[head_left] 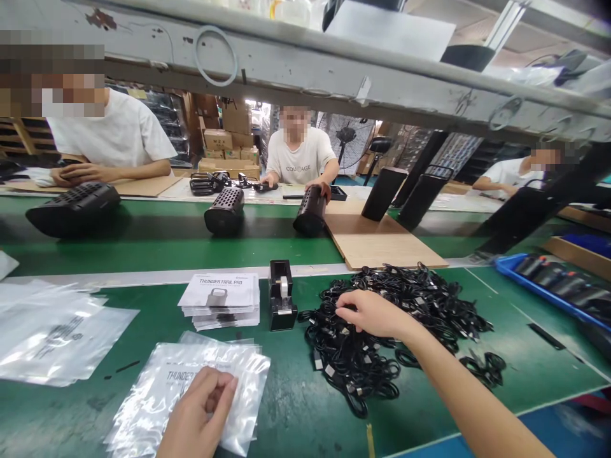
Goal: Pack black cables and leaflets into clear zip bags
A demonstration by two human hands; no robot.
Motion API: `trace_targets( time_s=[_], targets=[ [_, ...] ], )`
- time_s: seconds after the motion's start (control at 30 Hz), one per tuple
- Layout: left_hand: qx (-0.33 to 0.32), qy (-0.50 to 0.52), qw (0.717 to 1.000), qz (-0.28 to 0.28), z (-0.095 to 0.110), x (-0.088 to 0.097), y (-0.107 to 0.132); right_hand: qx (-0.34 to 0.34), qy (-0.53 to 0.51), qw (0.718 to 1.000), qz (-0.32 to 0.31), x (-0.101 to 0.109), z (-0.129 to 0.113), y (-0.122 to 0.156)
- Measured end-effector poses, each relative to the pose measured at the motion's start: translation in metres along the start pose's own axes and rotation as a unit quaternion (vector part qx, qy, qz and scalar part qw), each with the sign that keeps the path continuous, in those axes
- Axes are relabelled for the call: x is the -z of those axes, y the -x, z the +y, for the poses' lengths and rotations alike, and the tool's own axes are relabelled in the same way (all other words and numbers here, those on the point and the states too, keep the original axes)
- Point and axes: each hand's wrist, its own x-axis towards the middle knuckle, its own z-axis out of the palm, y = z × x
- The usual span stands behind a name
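Note:
My left hand (203,410) is over a stack of clear plastic bags (143,394) with printed booklets showing through. Its thumb and forefinger are pinched together on the top bag. My right hand (372,313) reaches to the left part of a large heap of black USB cables (363,362), each coiled in a small bundle. Its thumb and forefinger are apart, and no cable shows clearly between them; the other fingers are partly hidden. Between the hands stand a black tape dispenser (282,296) and a pile of printed booklets (219,296).
More plastic bags (62,337) lie at the left. Black speakers (224,211) stand on the green belt beyond, beside a brown board (382,242). A co-worker (300,156) opposite touches one speaker. A blue tray (548,286) sits right; a shelf beam (296,60) crosses overhead.

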Motion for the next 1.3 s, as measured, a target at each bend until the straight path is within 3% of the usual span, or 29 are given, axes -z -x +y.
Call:
trace_targets(
  time_s=[0.1, 0.2, 0.3, 0.57, 0.67, 0.93, 1.13, 1.3],
  targets=[
    [0.001, -0.017, 1.000, -0.013, -0.001, 0.001, -0.001, 0.044, 0.030, 0.998, -0.032, 0.000, -0.007, 0.003],
    [0.004, -0.020, 1.000, -0.018, -0.002, 0.001, -0.001, 0.061, 0.128, 0.989, -0.043, 0.002, -0.012, 0.002],
    [0.004, -0.019, 1.000, -0.015, -0.002, 0.001, 0.000, 0.046, 0.194, 0.980, -0.022, 0.001, -0.017, 0.000],
    [0.018, -0.008, 0.999, -0.033, -0.003, 0.001, 0.000, 0.034, 0.204, 0.977, 0.040, 0.010, -0.030, -0.001],
    [0.030, 0.003, 0.999, -0.027, 0.001, 0.001, 0.002, 0.046, 0.189, 0.980, 0.028, 0.013, -0.029, 0.000],
    [0.043, 0.032, 0.999, -0.008, 0.004, -0.001, 0.004, 0.060, 0.138, 0.983, -0.101, 0.023, -0.018, 0.006],
    [0.050, 0.035, 0.998, -0.009, 0.006, -0.001, 0.004, 0.032, 0.088, 0.995, -0.046, 0.029, -0.011, 0.002],
    [0.054, 0.036, 0.998, -0.008, 0.008, -0.001, 0.005, -0.015, -0.077, 0.995, -0.064, 0.034, -0.002, 0.000]
  ],
)
